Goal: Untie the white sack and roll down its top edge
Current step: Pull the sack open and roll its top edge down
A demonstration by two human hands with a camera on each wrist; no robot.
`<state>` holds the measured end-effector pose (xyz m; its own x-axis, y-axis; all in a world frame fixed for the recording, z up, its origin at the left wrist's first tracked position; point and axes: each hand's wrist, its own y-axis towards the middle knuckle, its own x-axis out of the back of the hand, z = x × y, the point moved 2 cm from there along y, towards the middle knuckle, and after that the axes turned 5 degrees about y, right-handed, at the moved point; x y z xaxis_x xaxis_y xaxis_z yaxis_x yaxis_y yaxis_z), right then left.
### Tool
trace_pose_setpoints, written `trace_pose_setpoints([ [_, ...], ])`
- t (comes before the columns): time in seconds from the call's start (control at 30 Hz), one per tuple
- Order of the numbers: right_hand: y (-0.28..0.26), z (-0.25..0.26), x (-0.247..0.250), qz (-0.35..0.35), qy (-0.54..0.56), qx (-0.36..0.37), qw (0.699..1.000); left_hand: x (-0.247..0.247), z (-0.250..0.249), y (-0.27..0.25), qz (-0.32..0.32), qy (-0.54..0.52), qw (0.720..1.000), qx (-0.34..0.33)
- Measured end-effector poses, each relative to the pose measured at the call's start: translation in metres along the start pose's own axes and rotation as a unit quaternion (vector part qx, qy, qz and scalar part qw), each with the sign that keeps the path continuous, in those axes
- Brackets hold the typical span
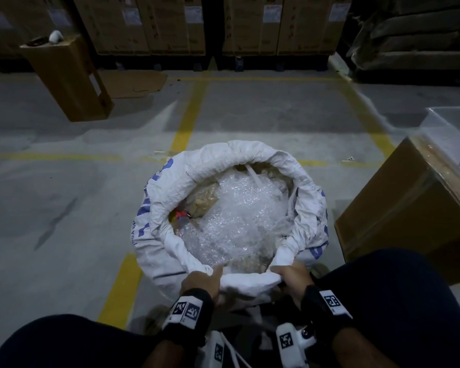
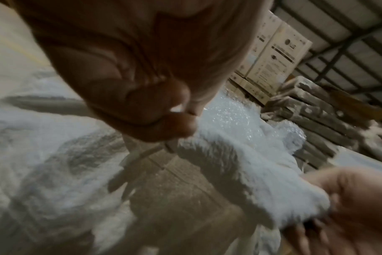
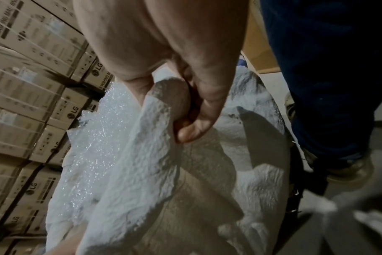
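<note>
The white woven sack [image 1: 170, 181] with blue print stands open on the floor between my knees. Its top edge is rolled outward into a thick rim [image 1: 250, 281] all round. Bubble wrap [image 1: 239, 216] and brown paper fill the mouth. My left hand [image 1: 202, 281] grips the near rim on the left, thumb over the roll. My right hand [image 1: 290, 274] grips the near rim on the right. In the left wrist view my left hand [image 2: 175, 124] pinches the sack fabric [image 2: 240, 163]. The right wrist view shows my right hand [image 3: 185, 120] curled round the sack edge [image 3: 142, 163].
A brown carton [image 1: 409, 216] stands close to the right of the sack. A tall open carton [image 1: 67, 78] leans at the far left. Stacked cartons [image 1: 170, 22] line the back. Yellow floor lines [image 1: 189, 115] cross the grey concrete.
</note>
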<state>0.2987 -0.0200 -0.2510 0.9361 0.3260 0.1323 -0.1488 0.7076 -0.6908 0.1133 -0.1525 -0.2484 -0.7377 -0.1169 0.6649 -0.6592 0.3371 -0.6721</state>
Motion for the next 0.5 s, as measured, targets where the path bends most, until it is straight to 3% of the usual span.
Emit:
trace_pose_setpoints([
  [0.03, -0.001, 0.000, 0.001, 0.010, 0.018, 0.003, 1.000, 0.000, -0.002, 0.001, 0.003, -0.013, 1.000, -0.001],
  [0.1, -0.006, 0.000, 0.002, 0.036, 0.055, 0.004, 0.998, -0.002, -0.006, 0.007, 0.041, -0.160, 0.986, 0.004],
  [0.23, -0.011, 0.001, 0.003, 0.093, 0.158, -0.015, 0.983, -0.008, -0.015, 0.004, 0.044, -0.412, 0.908, 0.057],
  [0.33, -0.009, 0.003, 0.002, 0.116, 0.180, -0.030, 0.976, -0.009, -0.019, -0.006, 0.039, -0.509, 0.856, 0.082],
  [0.43, -0.006, -0.001, -0.001, 0.119, 0.215, -0.044, 0.968, -0.015, -0.017, -0.003, 0.086, -0.604, 0.786, 0.101],
  [0.5, -0.008, -0.003, -0.006, 0.141, 0.249, -0.047, 0.957, -0.013, -0.018, 0.000, 0.096, -0.631, 0.761, 0.121],
])
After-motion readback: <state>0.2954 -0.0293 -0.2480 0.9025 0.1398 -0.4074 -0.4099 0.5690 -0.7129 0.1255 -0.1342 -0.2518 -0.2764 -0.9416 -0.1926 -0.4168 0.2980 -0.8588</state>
